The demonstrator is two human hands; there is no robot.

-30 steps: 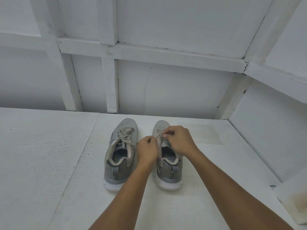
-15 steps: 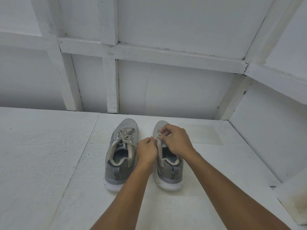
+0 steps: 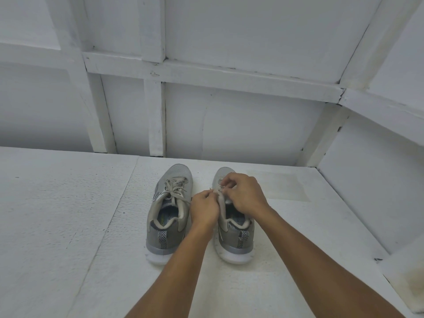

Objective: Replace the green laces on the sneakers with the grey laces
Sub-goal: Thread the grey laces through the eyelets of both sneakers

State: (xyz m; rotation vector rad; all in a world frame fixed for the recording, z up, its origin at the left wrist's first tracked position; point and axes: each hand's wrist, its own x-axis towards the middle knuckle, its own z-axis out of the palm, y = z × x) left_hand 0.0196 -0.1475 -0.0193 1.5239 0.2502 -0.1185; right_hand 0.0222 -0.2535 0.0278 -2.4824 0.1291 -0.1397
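Both hands are working at the middle of the frame, over the right sneaker [image 3: 234, 239] of a pair standing on the white counter [image 3: 57, 214]. The left hand [image 3: 204, 208] is coming in from the lower left, its fingers [image 3: 207, 194] curled and pinching the lace [image 3: 218, 191] at the shoe's throat. The right hand [image 3: 246, 195] is arching over from the right, its fingers [image 3: 229, 180] clamping on the same lace a touch nearer the toe. The two grips are almost touching.

That lace is lying right at the fingertips, just above the tongue. The sneaker's long axis is running up the frame, heel at the bottom and toe pointing at the white panelled wall [image 3: 241, 125]. So any pull is going to be up and back along that axis. The right hand is sitting nearer the toe eyelets and the left is nearer the collar.

The lace is looking pale, a washed-out greyish beige. I cannot tell green from grey in this light. Much of it is hiding under the hands. The left sneaker [image 3: 160, 235], just beside, is wearing its own tied lace [image 3: 175, 188], criss-crossed and knotted, with nobody touching it.
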